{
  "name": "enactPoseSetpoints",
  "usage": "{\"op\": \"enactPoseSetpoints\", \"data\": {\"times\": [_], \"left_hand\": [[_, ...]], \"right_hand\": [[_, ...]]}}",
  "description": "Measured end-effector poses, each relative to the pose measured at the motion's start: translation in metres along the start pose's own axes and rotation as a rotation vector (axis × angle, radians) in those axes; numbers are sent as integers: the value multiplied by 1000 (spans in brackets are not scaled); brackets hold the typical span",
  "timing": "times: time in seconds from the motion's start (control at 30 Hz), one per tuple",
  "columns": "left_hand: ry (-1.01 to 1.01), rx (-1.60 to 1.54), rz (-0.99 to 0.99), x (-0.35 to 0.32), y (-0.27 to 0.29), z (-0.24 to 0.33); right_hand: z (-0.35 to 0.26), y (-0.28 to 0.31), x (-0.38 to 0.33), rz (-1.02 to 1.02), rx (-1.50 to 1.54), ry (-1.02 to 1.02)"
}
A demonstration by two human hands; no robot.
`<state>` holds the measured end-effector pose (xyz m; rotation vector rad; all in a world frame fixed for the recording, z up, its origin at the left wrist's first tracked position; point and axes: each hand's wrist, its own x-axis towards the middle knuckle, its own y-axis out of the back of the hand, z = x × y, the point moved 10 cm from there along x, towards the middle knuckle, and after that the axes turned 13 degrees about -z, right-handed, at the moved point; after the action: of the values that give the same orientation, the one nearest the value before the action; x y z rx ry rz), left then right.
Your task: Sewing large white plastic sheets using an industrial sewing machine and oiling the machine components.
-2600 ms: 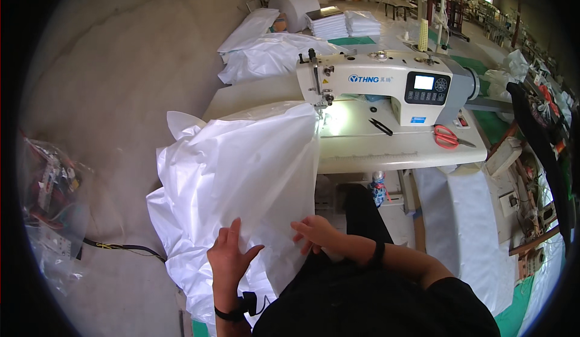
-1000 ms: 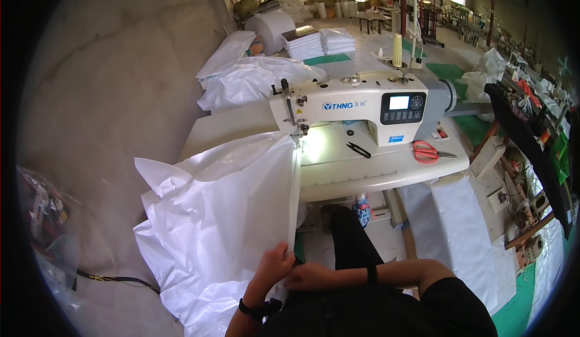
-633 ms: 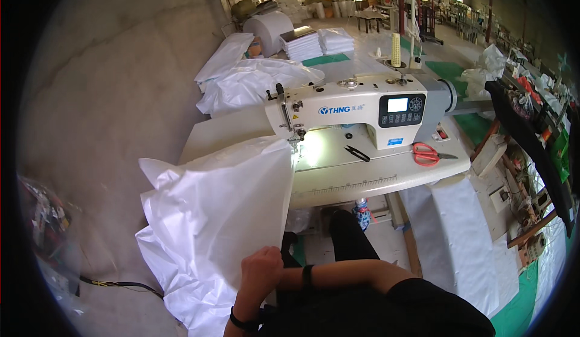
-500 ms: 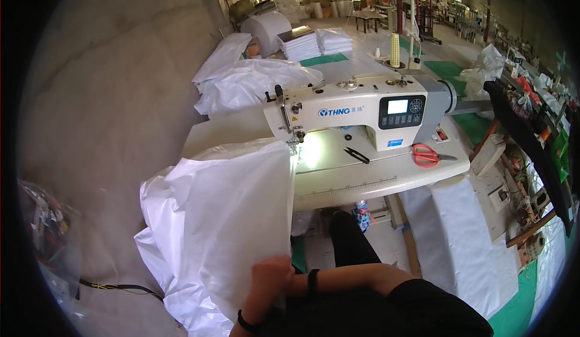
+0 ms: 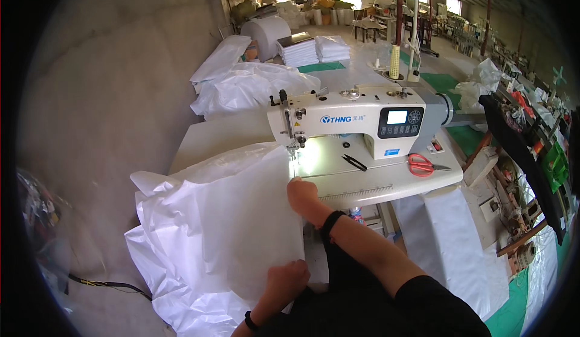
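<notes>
A large white plastic sheet (image 5: 235, 216) hangs over the left of the sewing machine (image 5: 344, 116), its right edge running under the lit needle area. My right hand (image 5: 304, 195) is closed on that edge, just in front of the needle. Lower down, my left hand (image 5: 285, 284) is closed on the same edge near my lap, its fingertips partly hidden. On the machine bed, to the right of the needle, lie small black thread snips (image 5: 354, 162) and red-handled scissors (image 5: 426, 165).
Behind the machine are a crumpled white sheet (image 5: 254, 86), stacked folded white sheets (image 5: 298, 52) and a big white roll (image 5: 266, 35). A yellow thread cone (image 5: 394, 64) stands at the back. White material (image 5: 450, 240) drapes at the right, beside a cluttered rack (image 5: 531, 150).
My right hand has moved up and forward along the sheet's edge, from beside my left hand to near the needle. My left hand stays low on the edge. The view has shifted slightly.
</notes>
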<state>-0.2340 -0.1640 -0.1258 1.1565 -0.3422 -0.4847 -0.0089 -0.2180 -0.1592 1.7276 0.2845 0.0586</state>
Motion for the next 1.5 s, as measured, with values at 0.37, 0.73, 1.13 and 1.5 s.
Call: {"op": "enactPoseSetpoints", "data": {"times": [0.37, 0.73, 1.13, 1.5], "left_hand": [[180, -245, 117, 22, 0, -50], [223, -352, 171, 67, 2, -77], [185, -307, 290, 113, 23, -111], [113, 15, 479, 105, 78, -142]], "right_hand": [[-9, -15, -51, 56, 197, -16], [0, -21, -41, -18, 326, -15], [7, -3, 19, -5, 107, 8], [19, 9, 54, 114, 167, -44]]}}
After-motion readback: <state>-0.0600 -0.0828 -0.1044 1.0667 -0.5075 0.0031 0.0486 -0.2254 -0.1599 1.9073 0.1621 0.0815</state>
